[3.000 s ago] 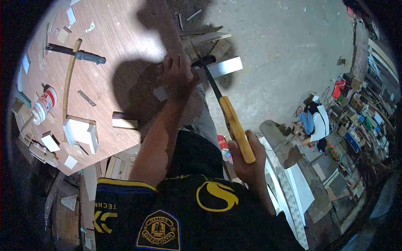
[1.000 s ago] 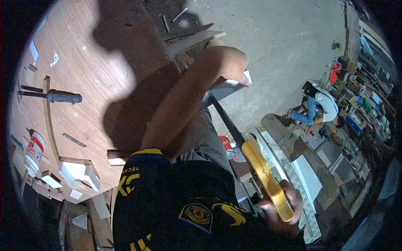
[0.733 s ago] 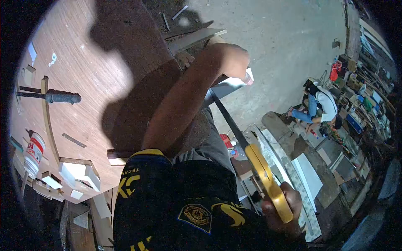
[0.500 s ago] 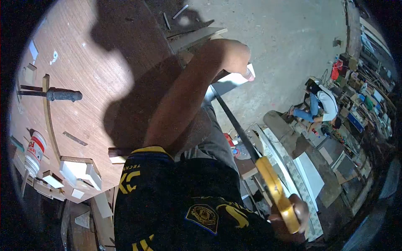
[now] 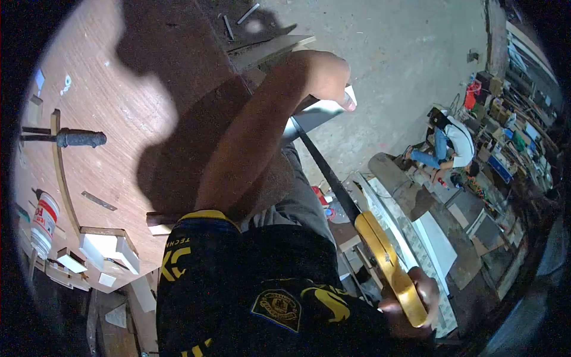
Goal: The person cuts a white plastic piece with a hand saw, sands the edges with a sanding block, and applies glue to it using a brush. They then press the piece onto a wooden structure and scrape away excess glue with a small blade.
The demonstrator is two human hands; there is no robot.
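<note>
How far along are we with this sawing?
Done, it seems: small white pieces lie on the table, probably cut already. In hand: the left hand grips the white board, and the right hand holds the saw, its blade against the board. Left: probably finishing this cut; no parted piece shows there, and the forearm hides part of the board.

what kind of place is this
Probably a woodworking shop: a saw with a yellow handle is in hand, a glue-like bottle stands among offcuts, and scrap is heaped by the far wall.
</note>
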